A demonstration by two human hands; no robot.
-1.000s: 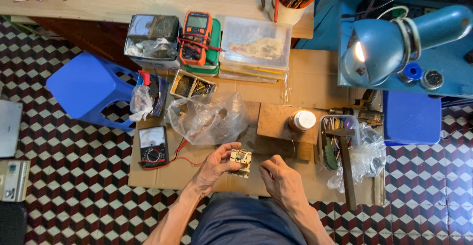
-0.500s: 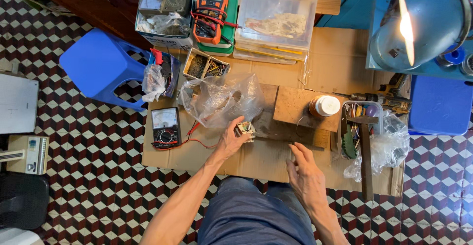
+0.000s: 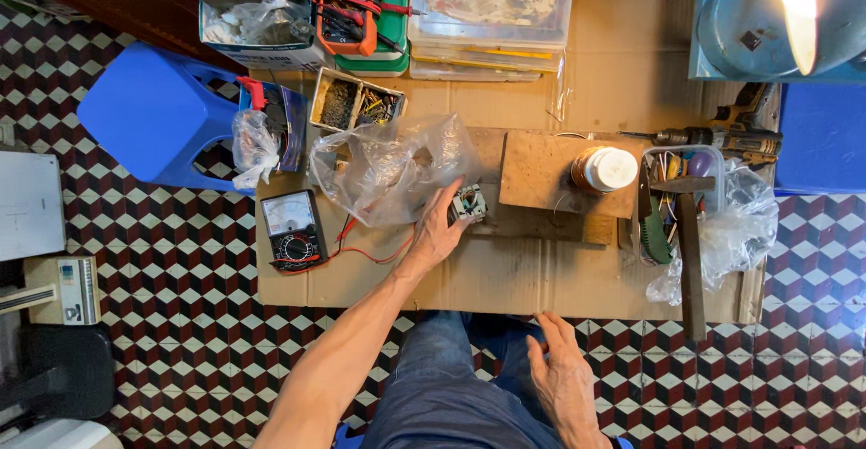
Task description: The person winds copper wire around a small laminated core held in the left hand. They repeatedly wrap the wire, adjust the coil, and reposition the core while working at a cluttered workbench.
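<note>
- Holding a small electrical part (image 3: 469, 203) in my left hand (image 3: 439, 232): pale body with dark and metal bits, fingers closed round its near side, set on the dark wooden board (image 3: 528, 223) at the middle of the cardboard sheet (image 3: 505, 277)
- Handling, as I judge it: light, rigid, hard-cased, not slippery; any thin metal tabs or leads would bend, so grip belongs on the flat sides of the body, thumb one side, fingers the other
- Detail of the part too small to tell further; whether it rests on the board or is lifted just clear I cannot tell
- Right hand (image 3: 564, 381): released, fingers spread, lying on my thigh over the blue trousers (image 3: 451, 395), holding nothing
- Clear plastic bag (image 3: 388, 167): crumpled, soft, just beside the left fingers, touching or nearly so
- Red lead (image 3: 365, 255): runs under my wrist to the analogue meter (image 3: 293, 230), black case, left of the hand
- Lighter wooden block (image 3: 546, 171): right of the part, on the board
- Solder spool (image 3: 606, 169): white cap, standing at the block's right edge
- Divided small-parts box (image 3: 356, 106): beyond the bag
- Orange meter (image 3: 347, 7) on a green case, and clear lidded boxes (image 3: 492, 11): far edge
- Tool tub (image 3: 681, 196) with hammer (image 3: 690, 259): well to the right
- Blue plastic stool (image 3: 153, 111): left, on the chequered floor (image 3: 162, 323)
</note>
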